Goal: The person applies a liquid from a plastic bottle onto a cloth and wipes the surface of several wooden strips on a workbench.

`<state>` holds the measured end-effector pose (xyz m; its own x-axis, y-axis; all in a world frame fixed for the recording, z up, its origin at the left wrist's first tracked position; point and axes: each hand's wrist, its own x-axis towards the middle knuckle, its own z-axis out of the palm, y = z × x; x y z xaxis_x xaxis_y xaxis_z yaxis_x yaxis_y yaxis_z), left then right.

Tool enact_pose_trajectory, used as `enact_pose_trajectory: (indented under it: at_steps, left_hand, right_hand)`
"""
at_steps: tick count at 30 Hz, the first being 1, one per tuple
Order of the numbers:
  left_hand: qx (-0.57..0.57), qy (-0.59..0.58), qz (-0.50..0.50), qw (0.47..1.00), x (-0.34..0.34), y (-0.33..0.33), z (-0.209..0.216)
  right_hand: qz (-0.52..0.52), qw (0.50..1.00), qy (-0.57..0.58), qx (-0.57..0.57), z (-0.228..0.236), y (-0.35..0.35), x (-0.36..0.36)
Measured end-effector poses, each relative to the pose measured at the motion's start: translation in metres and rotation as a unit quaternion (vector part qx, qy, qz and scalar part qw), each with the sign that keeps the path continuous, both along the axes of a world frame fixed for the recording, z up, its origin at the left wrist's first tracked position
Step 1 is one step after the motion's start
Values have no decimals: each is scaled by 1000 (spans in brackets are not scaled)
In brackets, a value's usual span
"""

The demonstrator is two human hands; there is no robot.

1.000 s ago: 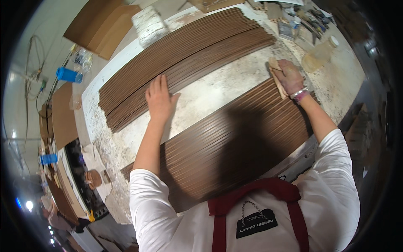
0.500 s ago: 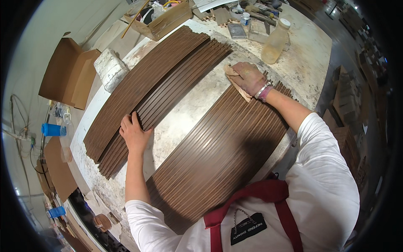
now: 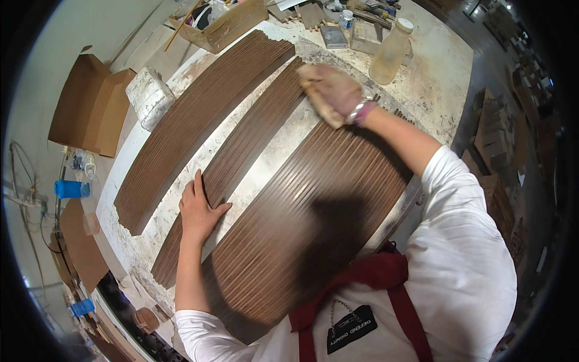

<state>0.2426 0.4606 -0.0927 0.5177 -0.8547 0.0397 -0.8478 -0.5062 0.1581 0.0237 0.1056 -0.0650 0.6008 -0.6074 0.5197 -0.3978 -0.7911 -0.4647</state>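
My left hand (image 3: 200,216) spans a narrow row of dark brown wood-look strips (image 3: 241,145), fingers at its far edge and thumb at the near one. At the row's far right end is my right hand (image 3: 342,93), blurred by motion and closed on a tan cloth (image 3: 325,108); a glove seems to cover it. Nearer to me lies a wide panel of side-by-side brown strips (image 3: 301,211), partly in shadow. Beyond the narrow row, a curved block of similar strips (image 3: 193,114) stands apart, with a strip of table showing between them.
On the white stained table (image 3: 443,66) stand a cloudy bottle (image 3: 391,54), a small white jar (image 3: 346,19) and a grey block (image 3: 333,37). A white wrapped bundle (image 3: 149,96) and a box of odds and ends (image 3: 226,30) sit along the far edge. An open cardboard box (image 3: 90,108) is at left.
The narrow row has moved toward me, away from the far block, and its strips look closer together. My right hand with the cloth has shifted left, from the wide panel to the row's end.
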Motion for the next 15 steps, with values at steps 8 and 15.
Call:
enact_pose_trajectory:
  at_steps: [8, 15]
  left_hand:
    - [39, 3, 58, 998, -10, -24, 3]
    - [-7, -5, 54, 999, -9, -24, -3]
  right_hand:
    - [275, 954, 116, -28, -34, 100, 111]
    - [-5, 968, 157, 195, -22, -15, 76]
